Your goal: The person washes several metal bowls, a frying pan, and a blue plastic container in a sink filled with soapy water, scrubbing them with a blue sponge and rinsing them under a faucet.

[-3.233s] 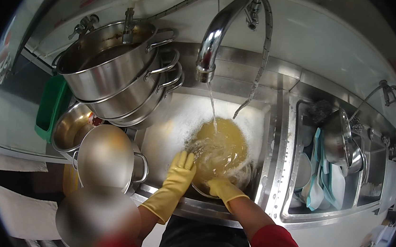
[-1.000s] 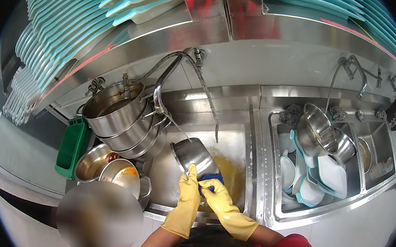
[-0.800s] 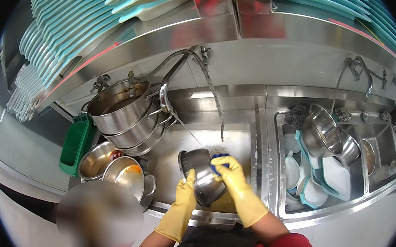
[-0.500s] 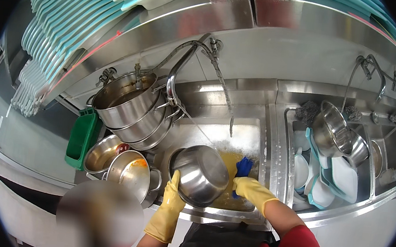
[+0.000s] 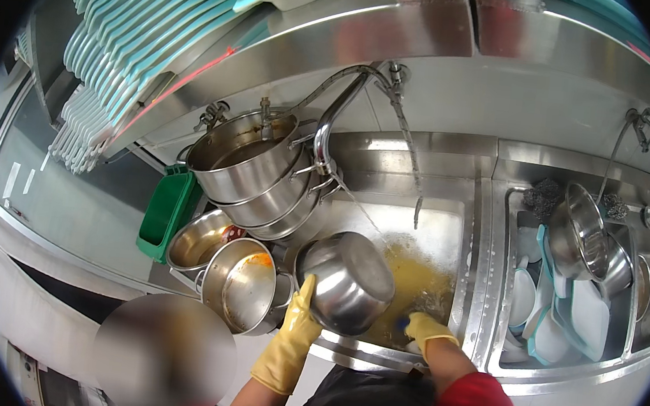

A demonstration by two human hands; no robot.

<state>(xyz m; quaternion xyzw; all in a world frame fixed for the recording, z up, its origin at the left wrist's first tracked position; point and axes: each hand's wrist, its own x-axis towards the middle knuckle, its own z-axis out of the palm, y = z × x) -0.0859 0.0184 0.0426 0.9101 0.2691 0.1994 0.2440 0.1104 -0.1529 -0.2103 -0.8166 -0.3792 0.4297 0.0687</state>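
Note:
A round steel bowl [image 5: 350, 280] is tipped over the sink [image 5: 433, 221], its outer base turned up toward me. My left hand [image 5: 297, 329], in a yellow rubber glove, is closed on its near left rim. To the right of the bowl, my gloved right hand [image 5: 430, 332] is low in the basin near the front edge, curled around a blue scrubbing cloth [image 5: 404, 322]. Only a small bit of blue shows; the rest is hidden. Thin water runs from the faucet [image 5: 324, 144] behind the bowl, and cloudy yellowish water [image 5: 415, 282] covers the sink floor.
Stacked large steel pots [image 5: 243, 164] stand left of the faucet. A used pot [image 5: 242, 289], a steel pan [image 5: 196, 241] and a green bin [image 5: 166, 215] are nearer left. Right, another sink holds white-and-teal trays [image 5: 584, 314] and steel bowls [image 5: 577, 227]. A steel shelf [image 5: 357, 30] overhangs.
My right hand has drawn lower and nearer the front edge, and most of the blue cloth has gone out of sight. The view has shifted left; my left hand keeps its hold on the bowl.

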